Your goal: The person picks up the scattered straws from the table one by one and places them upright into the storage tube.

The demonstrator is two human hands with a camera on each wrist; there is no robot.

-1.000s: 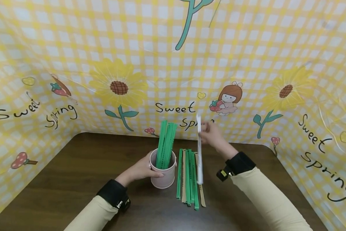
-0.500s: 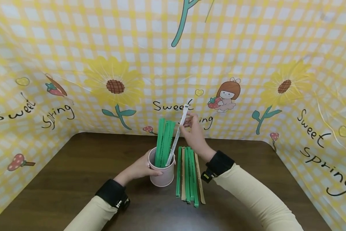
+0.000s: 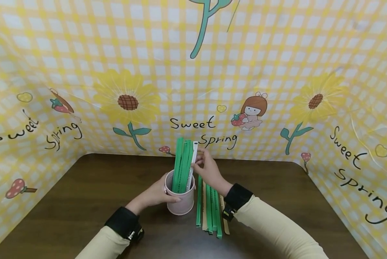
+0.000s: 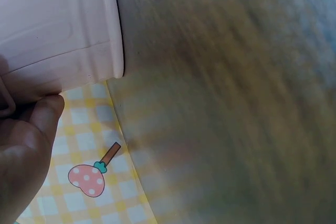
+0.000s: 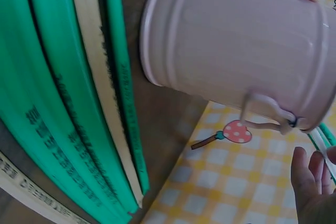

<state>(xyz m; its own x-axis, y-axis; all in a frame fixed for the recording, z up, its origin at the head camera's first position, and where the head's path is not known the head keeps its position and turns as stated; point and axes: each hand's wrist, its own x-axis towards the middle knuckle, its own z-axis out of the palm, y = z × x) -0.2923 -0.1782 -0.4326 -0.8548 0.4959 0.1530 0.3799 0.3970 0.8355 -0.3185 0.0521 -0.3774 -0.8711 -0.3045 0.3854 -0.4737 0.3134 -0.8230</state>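
Observation:
A small pale pink bucket (image 3: 181, 206) stands on the table, its wire handle bracket showing in the right wrist view. My left hand (image 3: 156, 191) grips it from the left, thumb across the front; the other fingers are mostly hidden behind it. Several slim green printed packets (image 3: 182, 163) rise upright from the bucket. At their right, my right hand (image 3: 210, 170) pinches the upper part of a slim white printed packet (image 3: 194, 149), whose lower end is inside the bucket. In the right wrist view, fingers of my right hand (image 5: 315, 190) appear beside the bucket's mouth.
Right of the bucket, several green packets (image 5: 58, 93) and a few tan ones (image 5: 100, 61) lie side by side on the dark wooden table (image 3: 96, 190). A yellow checked cloth (image 3: 277, 46) with printed flowers and lettering stands around the table's back and sides.
My right hand has carried the white packet leftward from above the row on the table, then lowered its end into the bucket. The left hand keeps its hold on the bucket.

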